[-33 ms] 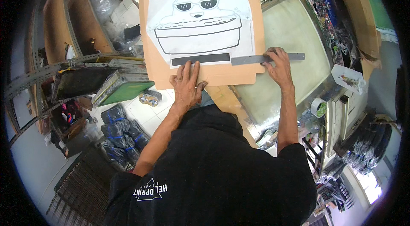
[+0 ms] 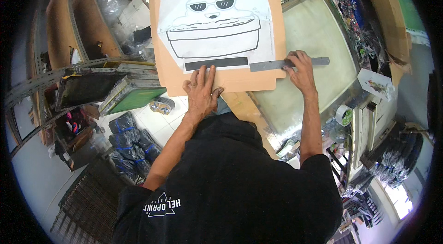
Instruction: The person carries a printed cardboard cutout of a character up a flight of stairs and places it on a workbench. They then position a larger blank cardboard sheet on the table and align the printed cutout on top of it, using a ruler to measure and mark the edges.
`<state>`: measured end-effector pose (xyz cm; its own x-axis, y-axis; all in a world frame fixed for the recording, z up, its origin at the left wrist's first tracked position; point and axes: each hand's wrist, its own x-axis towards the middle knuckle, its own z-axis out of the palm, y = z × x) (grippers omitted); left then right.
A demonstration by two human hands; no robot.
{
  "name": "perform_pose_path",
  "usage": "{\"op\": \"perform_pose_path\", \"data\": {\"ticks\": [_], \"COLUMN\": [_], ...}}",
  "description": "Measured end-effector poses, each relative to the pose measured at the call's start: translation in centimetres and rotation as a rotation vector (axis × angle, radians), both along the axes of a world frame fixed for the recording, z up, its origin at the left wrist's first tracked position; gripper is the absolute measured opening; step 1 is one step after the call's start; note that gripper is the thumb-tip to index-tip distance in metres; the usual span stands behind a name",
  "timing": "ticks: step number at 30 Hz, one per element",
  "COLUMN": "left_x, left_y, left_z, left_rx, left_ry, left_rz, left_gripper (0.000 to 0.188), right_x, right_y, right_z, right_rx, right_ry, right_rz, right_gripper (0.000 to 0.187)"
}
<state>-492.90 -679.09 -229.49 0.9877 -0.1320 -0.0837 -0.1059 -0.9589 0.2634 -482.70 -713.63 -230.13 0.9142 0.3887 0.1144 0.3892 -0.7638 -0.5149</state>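
A sheet of white paper (image 2: 210,48) with a line drawing of a character in sunglasses above a tub lies on brown cardboard (image 2: 240,82). Along the sheet's lower edge runs a black strip (image 2: 216,63). My left hand (image 2: 201,89) rests on the cardboard, its fingers stretched out and their tips touching the paper just below the strip. Between thumb and fingers, my right hand (image 2: 301,71) grips a grey metal ruler (image 2: 267,65). The ruler's left end lies beside the strip's right end, over the cardboard; its right end reaches past the cardboard's edge.
Under the cardboard's right side is a framed pale screen (image 2: 318,36). A tape roll (image 2: 344,116) sits at the right. Framed screens, one green (image 2: 138,99), stand at the left near wooden shelves (image 2: 90,18). Black bundles in plastic (image 2: 127,138) lie on the floor.
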Motion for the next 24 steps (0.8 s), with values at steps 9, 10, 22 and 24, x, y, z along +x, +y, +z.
{"op": "perform_pose_path", "data": {"ticks": [9, 10, 22, 24], "left_x": [-0.3, -0.3, -0.1, 0.0], "left_y": [-0.2, -0.3, -0.6, -0.6], "left_z": [0.1, 0.0, -0.3, -0.2], "left_rx": [-0.002, 0.001, -0.001, -0.01], "left_ry": [-0.033, -0.042, -0.002, -0.003], "left_rz": [-0.005, -0.005, 0.011, 0.002], "left_gripper": [0.075, 0.075, 0.072, 0.072], "right_x": [-0.9, -0.7, -0.3, -0.6], "right_y": [-0.4, -0.9, -1.8, -1.6], "right_z": [1.7, 1.5, 2.5, 3.5], "right_rx": [-0.015, -0.04, 0.005, -0.002], "right_ry": [-0.005, 0.001, 0.187, 0.08], "right_rz": [0.006, 0.014, -0.024, -0.024], "right_gripper": [0.032, 0.031, 0.017, 0.017]}}
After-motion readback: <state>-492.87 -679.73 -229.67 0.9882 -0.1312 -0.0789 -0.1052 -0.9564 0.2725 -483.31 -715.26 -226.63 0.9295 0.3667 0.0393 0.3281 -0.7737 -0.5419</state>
